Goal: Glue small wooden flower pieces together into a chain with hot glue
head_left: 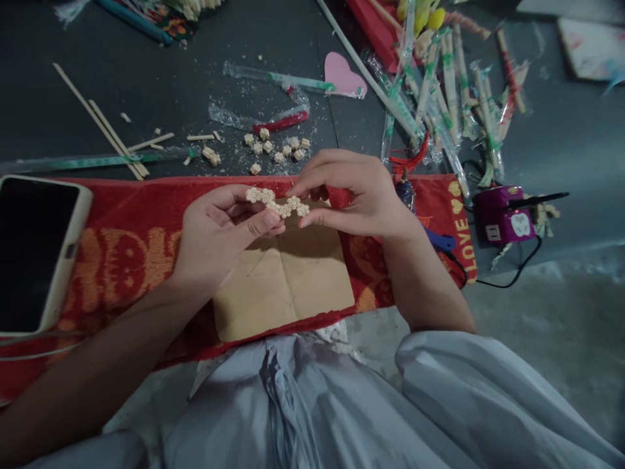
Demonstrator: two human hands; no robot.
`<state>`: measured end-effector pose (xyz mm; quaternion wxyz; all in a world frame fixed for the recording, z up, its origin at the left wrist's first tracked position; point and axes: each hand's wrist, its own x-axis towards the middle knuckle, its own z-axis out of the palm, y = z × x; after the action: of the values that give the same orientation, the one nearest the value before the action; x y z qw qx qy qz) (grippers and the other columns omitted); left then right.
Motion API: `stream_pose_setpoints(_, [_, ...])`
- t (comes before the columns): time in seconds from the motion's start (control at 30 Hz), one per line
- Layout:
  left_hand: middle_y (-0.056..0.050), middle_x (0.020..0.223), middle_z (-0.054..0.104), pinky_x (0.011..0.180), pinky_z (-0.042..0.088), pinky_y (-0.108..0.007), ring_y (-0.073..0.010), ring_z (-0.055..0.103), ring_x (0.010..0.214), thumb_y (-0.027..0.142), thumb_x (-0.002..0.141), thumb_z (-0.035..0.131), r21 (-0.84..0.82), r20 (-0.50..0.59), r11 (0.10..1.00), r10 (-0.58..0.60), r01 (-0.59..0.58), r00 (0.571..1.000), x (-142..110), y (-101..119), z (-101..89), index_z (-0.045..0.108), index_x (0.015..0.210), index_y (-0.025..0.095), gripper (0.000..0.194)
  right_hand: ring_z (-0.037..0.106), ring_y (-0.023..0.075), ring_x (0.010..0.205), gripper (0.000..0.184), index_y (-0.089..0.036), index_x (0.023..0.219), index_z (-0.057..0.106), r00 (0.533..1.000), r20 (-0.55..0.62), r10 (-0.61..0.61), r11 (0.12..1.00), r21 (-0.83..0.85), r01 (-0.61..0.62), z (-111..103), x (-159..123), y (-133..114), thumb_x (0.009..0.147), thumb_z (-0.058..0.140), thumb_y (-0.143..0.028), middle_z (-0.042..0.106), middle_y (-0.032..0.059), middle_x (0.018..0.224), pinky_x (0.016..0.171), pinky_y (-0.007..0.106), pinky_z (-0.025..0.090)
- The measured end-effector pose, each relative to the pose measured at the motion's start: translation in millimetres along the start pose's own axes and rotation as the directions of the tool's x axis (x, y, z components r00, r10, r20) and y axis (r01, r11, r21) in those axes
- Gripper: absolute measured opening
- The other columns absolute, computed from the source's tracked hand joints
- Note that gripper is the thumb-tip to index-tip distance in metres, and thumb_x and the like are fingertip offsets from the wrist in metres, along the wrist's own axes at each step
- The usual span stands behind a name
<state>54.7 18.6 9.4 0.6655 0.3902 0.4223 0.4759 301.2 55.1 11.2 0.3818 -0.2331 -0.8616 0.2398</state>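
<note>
My left hand [229, 225] pinches a pale zigzag piece made of small flower-shaped wooden clusters [286, 210], with the thumb across its lower middle. My right hand [349, 192] has its thumb and forefinger at the right end of the same piece. Under both hands lies a creased sheet of brown cardboard [312, 280] with faint lines on it. Just beyond, several loose flower-shaped clusters [267, 147] are scattered on the dark table. A glue gun with a blue handle [439, 241] rests to the right of my right forearm, partly hidden by it.
A red towel [122, 260] covers the table's near edge, with a phone [36, 247] at left. Thin wooden sticks [110, 133] lie farther back. At right are wrapped stick bundles [449, 98] and a purple power socket [502, 213] with cords. A pink heart [344, 75] lies behind.
</note>
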Motion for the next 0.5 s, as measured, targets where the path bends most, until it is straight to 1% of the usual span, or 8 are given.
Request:
stream_pose_setpoints(0.07, [0.000,0.077,0.080,0.072,0.075,-0.022,-0.0125,0.079,0.068,0.060,0.050,0.121,0.003,0.011,0.999,-0.047,0.047,0.999,-0.8,1.8,-0.7,0.084,0.082,0.018,0.065,0.078,0.0136,0.101,0.041,-0.018,0.127,0.082,1.000,0.001,-0.004,1.000,0.011,0.004,-0.1,-1.0,2.1,0.113,0.077,-0.057,0.083,0.0051,0.115,0.092,0.027,0.067])
stream_pose_setpoints(0.17, [-0.003,0.076,0.082,0.072,0.074,-0.023,-0.0146,0.081,0.067,0.052,0.054,0.122,0.041,0.033,0.994,-0.100,0.099,0.994,-2.3,4.1,-0.6,0.083,0.081,0.017,0.059,0.078,0.0150,0.102,0.049,-0.019,0.129,0.083,0.997,0.033,0.068,0.997,-0.031,-0.067,-0.8,-2.1,1.3,0.114,0.072,-0.064,0.082,0.0066,0.115,0.094,0.030,0.069])
stream_pose_setpoints(0.23, [-0.004,0.076,0.083,0.074,0.075,-0.025,-0.0164,0.082,0.068,0.045,0.060,0.119,0.075,0.037,0.992,-0.108,0.105,0.993,-3.2,4.6,-0.5,0.083,0.081,0.017,0.050,0.079,0.0153,0.101,0.053,-0.018,0.129,0.083,0.996,0.043,0.074,0.997,-0.038,-0.072,-0.5,-2.4,0.0,0.114,0.069,-0.067,0.083,0.0074,0.115,0.094,0.030,0.070])
stream_pose_setpoints(0.3, [-0.003,0.076,0.084,0.072,0.075,-0.026,-0.0177,0.083,0.067,0.041,0.062,0.116,0.095,0.025,0.990,-0.111,0.108,0.993,-3.5,3.8,-1.2,0.082,0.080,0.019,0.044,0.080,0.0156,0.102,0.054,-0.018,0.129,0.084,0.997,0.045,0.067,0.997,-0.032,-0.065,0.4,-2.3,-0.6,0.115,0.067,-0.067,0.083,0.0081,0.116,0.094,0.031,0.070])
stream_pose_setpoints(0.4, [-0.003,0.076,0.083,0.070,0.074,-0.027,-0.0197,0.084,0.069,0.038,0.063,0.114,0.104,0.000,0.987,-0.123,0.122,0.992,-3.6,0.9,-3.0,0.080,0.078,0.021,0.041,0.081,0.0158,0.104,0.055,-0.018,0.128,0.084,0.998,0.047,0.051,0.998,-0.046,-0.049,2.4,-1.8,0.4,0.115,0.065,-0.068,0.084,0.0080,0.116,0.096,0.031,0.070])
stream_pose_setpoints(0.5, [-0.004,0.078,0.084,0.072,0.075,-0.029,-0.0207,0.085,0.070,0.038,0.065,0.113,0.100,-0.007,0.988,-0.115,0.115,0.993,-4.2,-2.1,-3.4,0.076,0.078,0.023,0.042,0.081,0.0156,0.103,0.057,-0.018,0.128,0.084,0.999,0.044,0.030,0.997,-0.067,-0.027,4.3,-1.4,2.2,0.115,0.065,-0.070,0.085,0.0077,0.115,0.096,0.031,0.069])
